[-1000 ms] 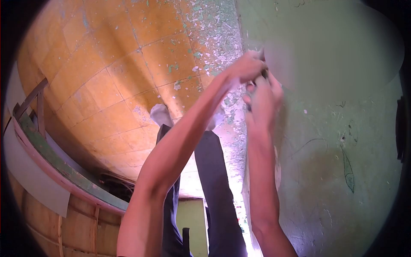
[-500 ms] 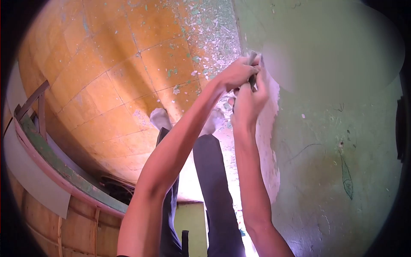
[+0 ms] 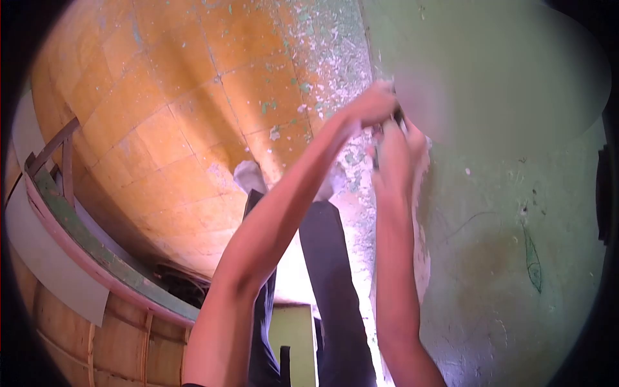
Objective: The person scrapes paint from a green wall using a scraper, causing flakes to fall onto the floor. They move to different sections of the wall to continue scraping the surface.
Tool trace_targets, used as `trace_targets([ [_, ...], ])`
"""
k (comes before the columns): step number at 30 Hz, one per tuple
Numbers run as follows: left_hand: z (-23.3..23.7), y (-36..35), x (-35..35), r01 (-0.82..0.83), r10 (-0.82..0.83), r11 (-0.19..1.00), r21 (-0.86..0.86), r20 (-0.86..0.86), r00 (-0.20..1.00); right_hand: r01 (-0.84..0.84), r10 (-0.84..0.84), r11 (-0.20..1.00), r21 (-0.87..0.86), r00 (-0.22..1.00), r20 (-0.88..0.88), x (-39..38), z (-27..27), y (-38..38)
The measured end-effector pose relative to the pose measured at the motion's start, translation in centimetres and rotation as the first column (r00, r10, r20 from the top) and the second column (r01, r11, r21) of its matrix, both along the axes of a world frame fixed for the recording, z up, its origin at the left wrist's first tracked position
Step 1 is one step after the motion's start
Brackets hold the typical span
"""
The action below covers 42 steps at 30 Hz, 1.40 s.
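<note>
Close to the lower edge of the green wall (image 3: 490,193), my left hand (image 3: 376,105) is closed round a dark, narrow tool (image 3: 398,115), blurred by motion. Just below it, my right hand (image 3: 398,151) is closed on the same tool. The tool's far end lies against or near the wall; its exact shape cannot be made out. Beside my right forearm runs a pale strip of bare wall (image 3: 422,251) where the green paint is gone. Paint flakes (image 3: 329,58) litter the floor along the wall's foot.
Orange floor tiles (image 3: 161,142) spread to the left. My socked foot (image 3: 248,175) and dark trouser legs (image 3: 325,251) are below the arms. A curved green and pink wooden edge (image 3: 116,267) stands at the lower left, with a wooden bar (image 3: 55,145) above it.
Both hands have moved a little to the right and slightly down, still gripping the tool. The whole view has shifted slightly, and the hands are more blurred.
</note>
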<state>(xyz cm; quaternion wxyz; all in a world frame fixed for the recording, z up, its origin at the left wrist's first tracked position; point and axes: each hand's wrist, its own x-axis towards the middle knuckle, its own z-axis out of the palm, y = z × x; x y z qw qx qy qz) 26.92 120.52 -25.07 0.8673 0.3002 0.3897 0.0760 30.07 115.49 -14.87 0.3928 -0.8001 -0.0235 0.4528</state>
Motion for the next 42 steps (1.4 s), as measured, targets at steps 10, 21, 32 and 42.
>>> trace_targets([
  [10, -5.7, 1.3, 0.9, 0.025, -0.025, 0.998, -0.054, 0.005, 1.000, -0.068, 0.067, 0.997, 0.037, 0.997, 0.031, 1.1, -6.5, 1.1],
  [21, -7.9, 0.8, 0.3, 0.014, -0.014, 1.000, 0.003, 0.018, 1.000, 0.065, -0.060, 0.997, 0.050, 0.995, -0.084, 1.7, -8.3, 0.8],
  [32, -8.4, -0.9, 0.6, -0.052, 0.053, 0.998, 0.024, -0.071, 0.996, 0.060, -0.050, 0.992, 0.109, 0.994, -0.094, 1.8, -9.7, -0.6],
  [42, -4.3, -1.1, 0.3, -0.112, 0.108, 0.978, 0.179, 0.029, 0.994, 0.143, -0.129, 0.978, 0.149, 0.987, -0.101, -0.2, -6.0, -0.4],
])
